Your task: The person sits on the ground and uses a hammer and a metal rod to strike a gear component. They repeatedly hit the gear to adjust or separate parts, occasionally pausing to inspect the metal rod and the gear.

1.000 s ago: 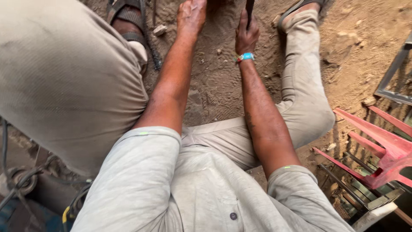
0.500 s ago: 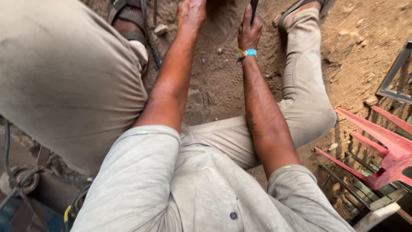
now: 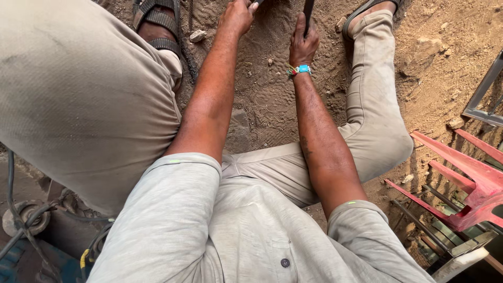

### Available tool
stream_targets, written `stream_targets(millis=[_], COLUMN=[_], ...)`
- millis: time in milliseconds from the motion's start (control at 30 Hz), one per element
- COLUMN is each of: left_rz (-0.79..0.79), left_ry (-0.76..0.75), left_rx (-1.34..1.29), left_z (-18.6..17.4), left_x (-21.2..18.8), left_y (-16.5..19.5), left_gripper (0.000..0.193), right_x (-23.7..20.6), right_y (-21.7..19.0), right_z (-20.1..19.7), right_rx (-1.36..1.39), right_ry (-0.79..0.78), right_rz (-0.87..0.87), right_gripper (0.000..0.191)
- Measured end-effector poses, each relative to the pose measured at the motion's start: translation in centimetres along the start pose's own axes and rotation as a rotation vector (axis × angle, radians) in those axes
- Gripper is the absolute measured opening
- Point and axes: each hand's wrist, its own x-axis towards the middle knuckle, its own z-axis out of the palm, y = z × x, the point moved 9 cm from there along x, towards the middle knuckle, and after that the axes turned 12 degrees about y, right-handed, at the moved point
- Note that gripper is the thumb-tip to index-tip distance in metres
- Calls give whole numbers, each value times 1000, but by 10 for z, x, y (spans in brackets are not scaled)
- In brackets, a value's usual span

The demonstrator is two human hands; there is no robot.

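**Rod gripped upright over bare dirt**

Rod [image 3: 308, 13], dark and thin, stands near 12 o'clock at the top edge of the view, rising out of frame so that only a short length shows. It looks like metal: probably stiff, fairly heavy for its width, with a hard, narrow surface that could twist in a sweaty palm. A full wrap of the fingers low on the shaft, as seen now, seems the sound place to hold it.

The right hand [image 3: 303, 44] is clenched around the rod, fingers curled and thumb side up, with a blue and multicoloured wristband [image 3: 299, 69] just below it. That arm runs almost straight from the shoulder at 5 o'clock up to 12 o'clock, elbow only slightly bent.

The left hand [image 3: 238, 17] sits at about 11 o'clock, just beside the rod. Its fingers are curled over something small and pale at the frame edge; what that is cannot be made out. The left arm is also extended, leaning slightly inward.

Both knees are spread wide in dusty beige trousers, with a sandal [image 3: 157, 21] at 10 o'clock and another [image 3: 367, 10] at 1 o'clock. The ground [image 3: 267, 94] between them is loose, pebbly soil. A red plastic chair [image 3: 471, 183] lies at 4 o'clock, and dark cables [image 3: 21, 220] coil at 8 o'clock.
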Motion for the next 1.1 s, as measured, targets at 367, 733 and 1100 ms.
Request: stream_targets(millis=[367, 733, 1100], left_rz=[15, -14, 127], left_ry=[98, 72, 189], left_rx=[83, 109, 106], left_z=[-6, -5, -12], left_x=[1, -3, 2], left_y=[1, 1, 9], left_gripper=[33, 28, 41], right_x=[-15, -22, -2], right_y=[19, 20, 29], right_z=[13, 12, 19], right_rx=[-200, -114, 32], right_ry=[-167, -120, -61], right_rz=[98, 138, 275], right_gripper=[84, 79, 69])
